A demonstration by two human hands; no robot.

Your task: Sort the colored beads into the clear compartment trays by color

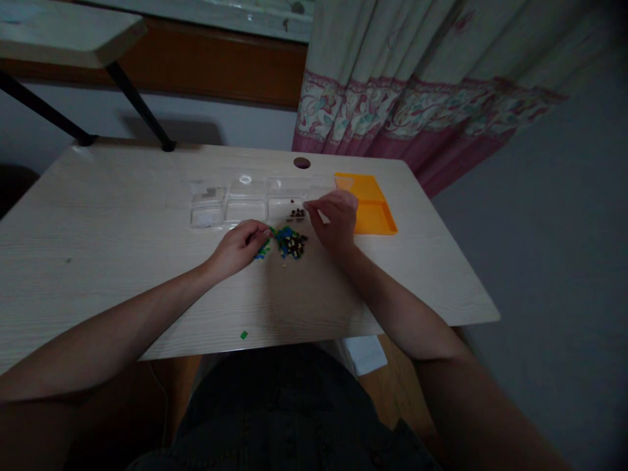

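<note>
A small heap of tiny mixed pieces (291, 243), green, blue, dark and pale, lies mid-table. My left hand (240, 247) rests at the heap's left edge, fingers curled in a pinch over some green and blue pieces (263, 251). My right hand (333, 219) hovers just right of the heap, fingertips pinched together near a clear compartment holding dark pieces (297, 212); what they hold is too small to name. The clear compartment tray (230, 206) sits behind the heap.
An orange tray (370, 206) lies to the right of the clear one. One green piece (244, 335) sits alone near the table's front edge. A round cable hole (301, 163) is at the back. Curtains hang behind on the right; a bench stands back left.
</note>
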